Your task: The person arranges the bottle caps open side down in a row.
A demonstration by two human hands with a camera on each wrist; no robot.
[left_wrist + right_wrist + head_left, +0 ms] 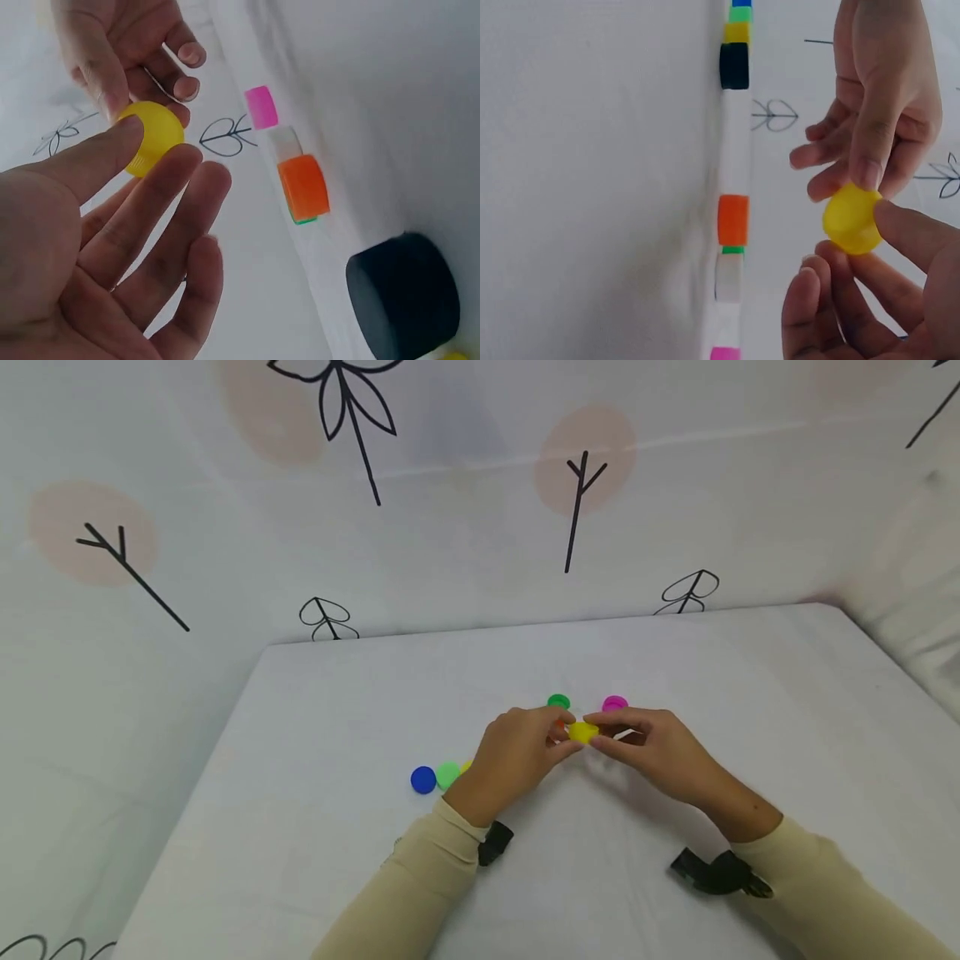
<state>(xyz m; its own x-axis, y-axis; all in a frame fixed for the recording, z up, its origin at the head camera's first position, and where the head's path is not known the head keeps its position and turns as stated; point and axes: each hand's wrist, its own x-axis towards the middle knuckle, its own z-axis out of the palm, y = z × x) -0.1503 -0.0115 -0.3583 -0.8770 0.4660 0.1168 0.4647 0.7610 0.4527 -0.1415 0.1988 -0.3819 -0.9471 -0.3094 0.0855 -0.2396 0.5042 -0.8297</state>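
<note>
A yellow bottle cap (583, 732) is raised above the white table, pinched from both sides. My left hand (516, 760) grips its left edge between thumb and fingers. On the other edge, the thumb and fingertips of my right hand (670, 756) pinch it too. The left wrist view shows fine ridges on the side of the cap. Beyond the hands lie a green cap (558, 701) and a magenta cap (615, 703). An orange cap (733, 220) and a white cap (729, 277) sit near the green one.
Left of my left hand, a blue cap (423, 780), a light green cap (448, 775) and a partly hidden yellow cap stand in a row. A black cap (403, 296) ends that row. Patterned cloth (465, 552) rises behind the table's back edge.
</note>
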